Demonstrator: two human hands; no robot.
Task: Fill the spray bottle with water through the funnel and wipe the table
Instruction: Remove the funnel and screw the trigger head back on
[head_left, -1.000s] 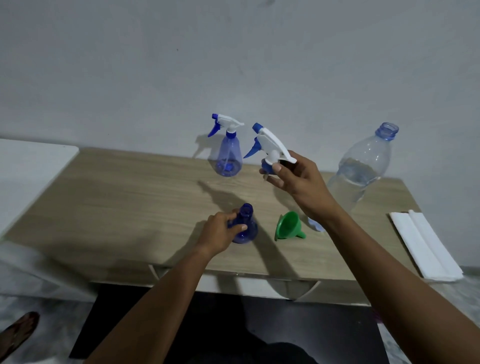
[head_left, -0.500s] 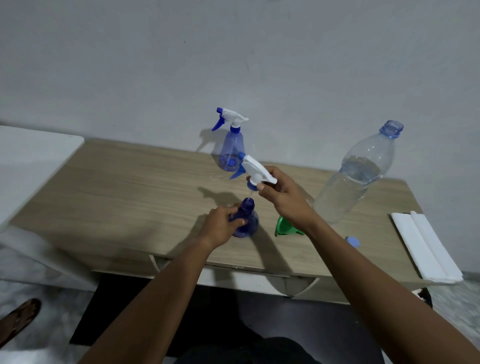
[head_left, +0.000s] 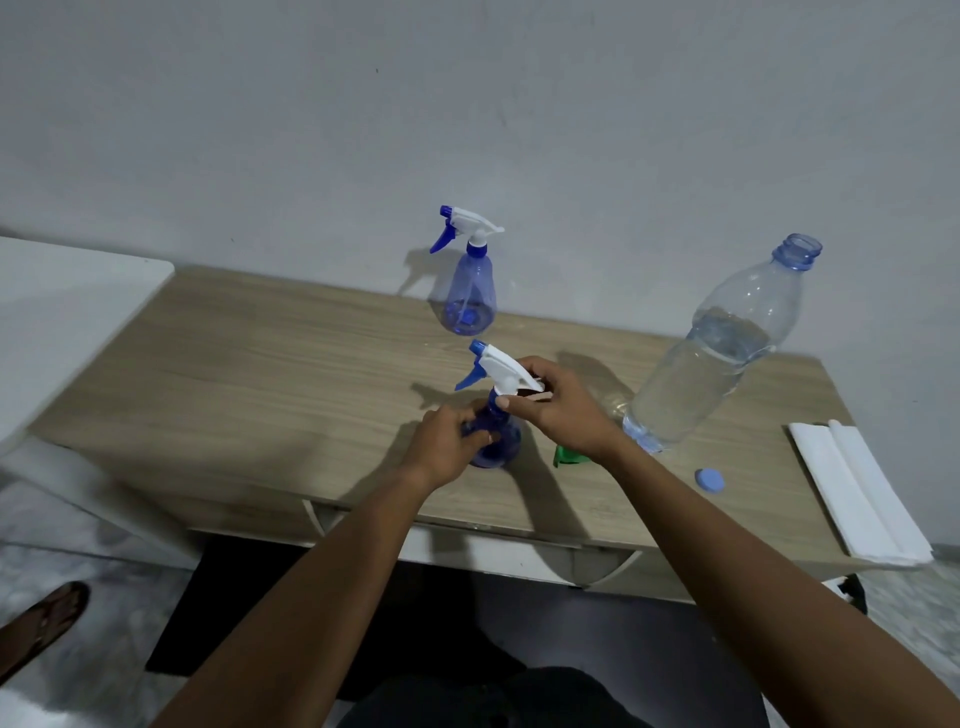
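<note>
Left hand (head_left: 448, 442): centre of the frame, fingers wrapped round the body of the blue spray bottle (head_left: 497, 441), which stands on the wooden table (head_left: 270, 395).
Right hand (head_left: 558, 410): just right of the left hand, fingers pinched on the white trigger head (head_left: 501, 370) that sits on the bottle's neck, nozzle pointing left.
Funnel (head_left: 567, 456): green, lying on the table, mostly hidden under the right wrist.
Water bottle (head_left: 722, 348): right of centre, uncapped, upright, about two-thirds full.
Cap (head_left: 709, 479): blue, on the table just below the water bottle.
Second spray bottle (head_left: 469, 283): upper centre, by the wall.
Folded white cloth (head_left: 857, 491): right edge of the table.
Writing: no label or brand can be read.
</note>
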